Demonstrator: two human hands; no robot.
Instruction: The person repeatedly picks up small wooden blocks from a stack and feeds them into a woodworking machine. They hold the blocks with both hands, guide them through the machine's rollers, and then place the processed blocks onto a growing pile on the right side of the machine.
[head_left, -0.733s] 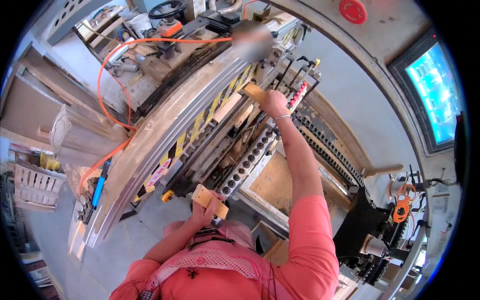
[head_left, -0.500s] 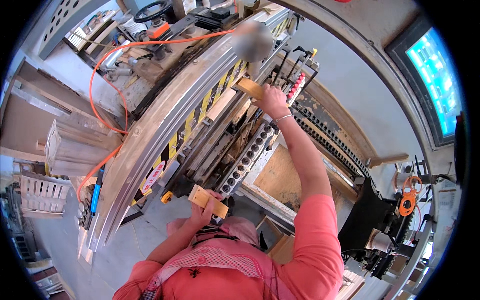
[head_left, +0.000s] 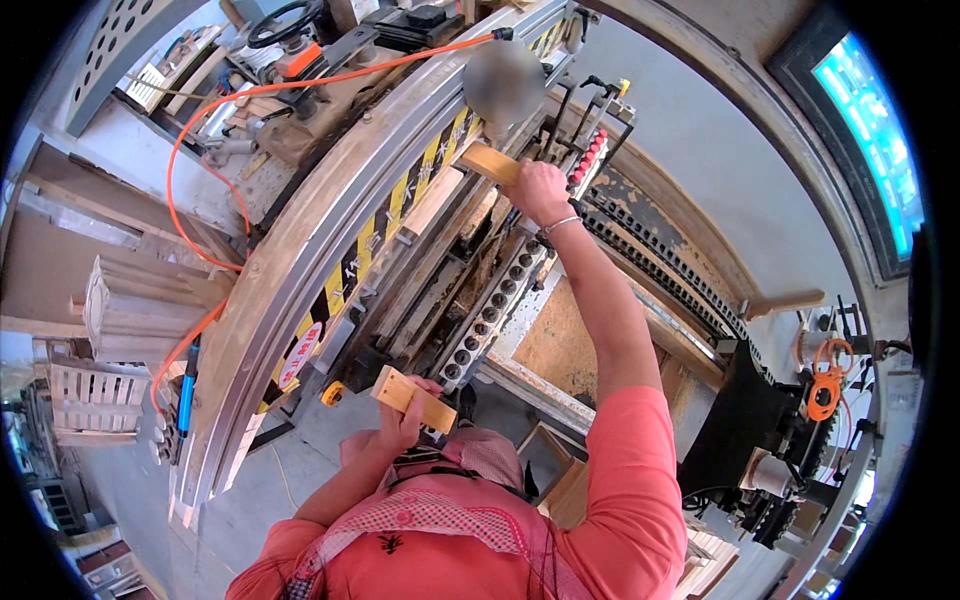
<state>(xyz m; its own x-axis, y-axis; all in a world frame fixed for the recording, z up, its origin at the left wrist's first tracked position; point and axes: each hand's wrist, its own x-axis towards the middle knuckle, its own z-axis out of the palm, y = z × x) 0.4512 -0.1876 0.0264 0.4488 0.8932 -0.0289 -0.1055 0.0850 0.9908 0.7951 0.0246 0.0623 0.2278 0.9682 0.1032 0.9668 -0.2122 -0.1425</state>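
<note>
Since the earlier frame little has shifted; both blocks sit approx. the same. Near: left hand (head_left: 400, 420), fingers closed round a short wood block (head_left: 413, 399) at chest. Far: right hand (head_left: 537, 190) grips another wood block (head_left: 490, 163) over the drilling machine (head_left: 495, 310). Blocks look light, stiff, dry; best held across the middle.

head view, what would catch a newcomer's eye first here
First the long grey metal machine rail with yellow and black stripes, running diagonally through the middle. The right hand reaches far up it, gripping a pale wooden block, while the left hand holds a second short wooden block close to the chest. A bright orange hose loops over the cluttered bench at upper left.
</note>
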